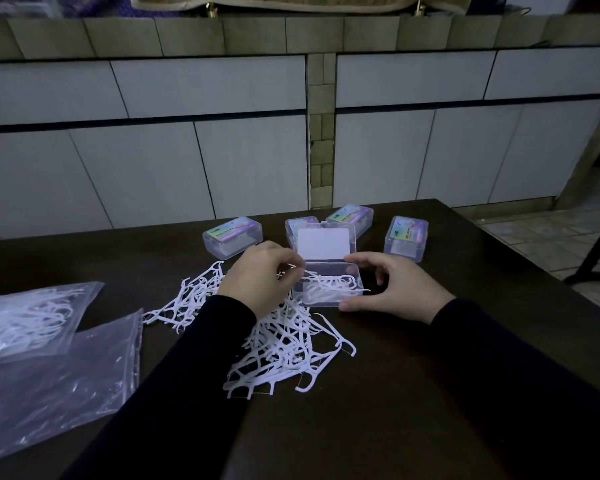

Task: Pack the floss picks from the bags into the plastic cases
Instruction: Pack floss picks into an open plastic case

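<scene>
I steady the open case (329, 289) with my right hand (392, 292), fingers spread around its 3 o'clock end, while my left hand (260, 275) pinches floss picks (278, 344) over its 9 o'clock edge.

1. My left sleeve (174, 386) is plain black, long and snug, ending right at the wrist.
2. My right sleeve (520, 368) matches it: the same black fabric, with no print, buttons or cuff trim showing.
3. My left hand (257, 278) and right hand (399, 292) are bare: no gloves, rings or watch.
</scene>
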`<control>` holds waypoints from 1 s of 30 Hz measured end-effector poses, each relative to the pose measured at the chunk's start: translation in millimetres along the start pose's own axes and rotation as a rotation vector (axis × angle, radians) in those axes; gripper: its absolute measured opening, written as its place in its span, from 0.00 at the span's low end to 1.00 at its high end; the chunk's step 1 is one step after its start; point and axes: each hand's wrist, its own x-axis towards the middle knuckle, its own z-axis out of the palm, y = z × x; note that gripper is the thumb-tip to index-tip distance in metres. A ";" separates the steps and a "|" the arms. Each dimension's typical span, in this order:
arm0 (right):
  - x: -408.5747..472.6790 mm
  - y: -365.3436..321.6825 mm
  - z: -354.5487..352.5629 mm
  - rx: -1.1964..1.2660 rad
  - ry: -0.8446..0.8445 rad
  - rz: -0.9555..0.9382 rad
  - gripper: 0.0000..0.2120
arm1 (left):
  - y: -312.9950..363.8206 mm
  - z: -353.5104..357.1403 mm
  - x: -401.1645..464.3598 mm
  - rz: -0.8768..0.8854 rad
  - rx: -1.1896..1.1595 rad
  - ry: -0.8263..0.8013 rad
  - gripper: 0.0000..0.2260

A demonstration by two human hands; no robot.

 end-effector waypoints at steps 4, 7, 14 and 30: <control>-0.1 -0.1 0.1 -0.007 0.003 0.001 0.38 | -0.6 -0.2 0.8 -0.003 -0.010 0.002 0.06; 0.4 -0.5 0.8 -0.015 0.007 0.006 0.39 | 2.5 -0.1 2.4 -0.004 0.036 -0.003 0.06; -0.4 0.9 1.1 -0.012 0.008 -0.006 0.38 | 18.4 3.2 1.6 0.034 0.032 0.137 0.08; 0.3 4.0 0.3 0.015 0.004 -0.048 0.35 | 28.6 5.9 -7.9 0.400 0.140 -0.062 0.13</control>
